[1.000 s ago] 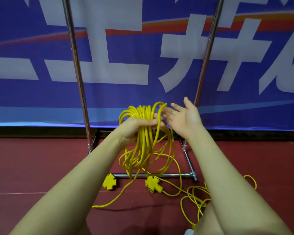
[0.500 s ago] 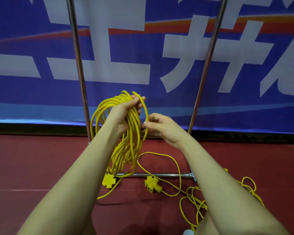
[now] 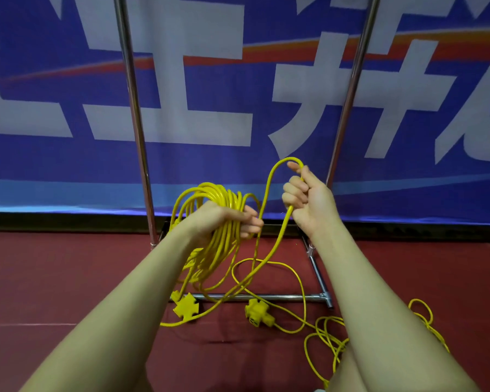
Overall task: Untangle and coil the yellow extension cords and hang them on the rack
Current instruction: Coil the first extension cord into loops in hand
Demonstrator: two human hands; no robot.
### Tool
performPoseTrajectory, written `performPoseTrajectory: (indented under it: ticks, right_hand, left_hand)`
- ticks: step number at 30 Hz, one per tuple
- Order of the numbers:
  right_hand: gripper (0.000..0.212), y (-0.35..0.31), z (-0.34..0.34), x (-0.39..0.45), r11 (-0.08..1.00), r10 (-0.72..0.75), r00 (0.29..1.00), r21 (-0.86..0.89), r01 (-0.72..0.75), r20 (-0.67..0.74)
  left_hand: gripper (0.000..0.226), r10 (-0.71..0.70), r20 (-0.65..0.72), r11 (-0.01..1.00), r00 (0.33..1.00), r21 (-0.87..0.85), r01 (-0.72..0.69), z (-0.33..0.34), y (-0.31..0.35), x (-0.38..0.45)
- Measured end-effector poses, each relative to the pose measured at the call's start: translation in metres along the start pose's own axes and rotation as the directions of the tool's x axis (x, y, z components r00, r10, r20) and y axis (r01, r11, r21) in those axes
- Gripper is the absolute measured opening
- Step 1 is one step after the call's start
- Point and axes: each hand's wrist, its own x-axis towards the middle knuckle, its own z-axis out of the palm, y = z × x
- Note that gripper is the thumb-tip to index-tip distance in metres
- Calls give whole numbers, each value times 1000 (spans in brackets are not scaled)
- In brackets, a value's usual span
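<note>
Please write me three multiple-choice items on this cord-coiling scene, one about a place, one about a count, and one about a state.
1. Where is the coiled bundle of yellow cord?
A. in the left hand
B. hung on the rack
C. flat on the floor

2. How many yellow socket blocks lie on the floor near the rack's base bar?
A. none
B. two
C. five

3. What is the right hand doing?
A. resting open and empty
B. gripping a raised loop of cord
C. holding a rack post

Answers:
1 A, the left hand's fingers wrap the bundle.
2 B, one block lies left and one block right.
3 B, its fingers curl round the strand.
</note>
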Motion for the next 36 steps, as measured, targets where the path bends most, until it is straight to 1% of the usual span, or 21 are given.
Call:
performPoseTrajectory:
  ticks: [2,4,7,10,12,14,18,21,23,25,28,30,32,34,36]
  right_hand:
    - [28,-1,0,3,995,0,1000,97,2,-16]
    - [28,-2,-2,6,984,-16,999,175,24,-50]
    - [28,-4,-4,11,963,-52,994,257,75,-97]
    - [28,-6,-5,13,938,-70,990,330,107,-121]
    - [27,-8,-5,13,929,-79,988,350,121,-130]
    - [26,-11,-7,13,929,-86,986,346,131,-141]
    - [23,-18,-15,14,946,-88,986,300,127,-138]
    - [20,-22,-19,10,980,-87,992,169,102,-94]
    - [21,-20,-20,5,998,-64,996,2,64,-61]
    - [17,-13,-20,1,981,-61,997,-186,50,-52]
    - [15,-6,-23,-5,889,-50,999,-457,39,-11]
    - [18,-2,-24,-8,813,31,999,-582,-12,24]
    - [20,4,-26,-10,734,137,989,-676,-65,54]
    - [23,11,-27,-11,661,230,971,-743,-101,72]
    - [25,18,-23,-12,631,306,948,-765,-129,92]
  left_hand:
    - [15,-26,42,1000,999,16,26,2,-6,0]
    - [14,-37,85,999,996,-11,38,4,-9,0]
    - [18,-32,158,998,987,-46,40,10,-13,-1]
    - [21,-19,240,1000,971,-12,22,21,-17,-1]
    - [21,-8,265,1000,964,9,5,30,-20,0]
    - [20,12,263,1000,965,-4,-12,35,-23,3]
    - [19,80,293,987,953,-156,-34,39,-22,10]
    - [15,156,210,958,965,-268,-97,45,-20,14]
    - [16,212,119,921,970,-355,-158,49,-16,16]
    - [15,239,-3,871,971,-441,-216,49,-10,19]
    - [16,264,-193,791,945,-518,-326,42,1,20]
    - [16,267,-289,744,919,-544,-387,36,7,19]
    - [18,256,-338,696,906,-585,-416,30,12,17]
    - [18,245,-369,669,896,-604,-432,24,15,14]
    - [18,239,-396,649,887,-614,-449,18,17,13]
